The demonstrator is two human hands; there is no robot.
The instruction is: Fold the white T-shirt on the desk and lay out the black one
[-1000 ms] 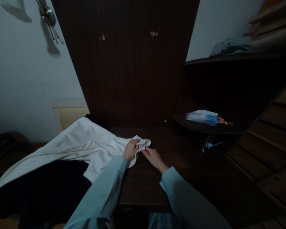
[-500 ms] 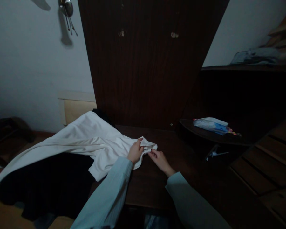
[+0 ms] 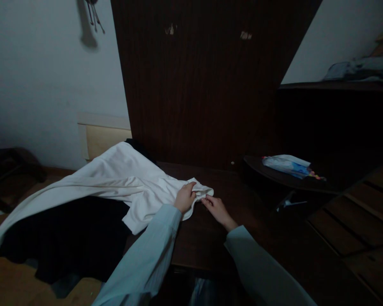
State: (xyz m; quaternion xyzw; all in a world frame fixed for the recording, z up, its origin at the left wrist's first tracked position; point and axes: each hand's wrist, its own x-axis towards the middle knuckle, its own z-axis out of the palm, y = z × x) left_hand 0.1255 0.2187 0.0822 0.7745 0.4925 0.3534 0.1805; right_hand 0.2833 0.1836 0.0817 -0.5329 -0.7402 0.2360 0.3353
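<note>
A white garment (image 3: pixel 115 182) lies spread over the dark wooden desk (image 3: pixel 210 242) and over dark cloth (image 3: pixel 67 233) at the left. My left hand (image 3: pixel 184 198) is closed on the garment's right end. My right hand (image 3: pixel 216 208) pinches the same end from the right side, fingers together on the fabric edge. Both arms wear light blue sleeves.
A tall dark wooden panel (image 3: pixel 204 85) rises behind the desk. To the right, a rounded shelf (image 3: pixel 274 176) carries a white and blue plastic packet (image 3: pixel 287 165). Folded grey cloth (image 3: pixel 357 70) rests on a higher shelf. A pale wooden board (image 3: pixel 104 136) leans at the white wall.
The view has shifted left and slightly up. Both hands stay on the garment's end, with small finger movements on the fabric.
</note>
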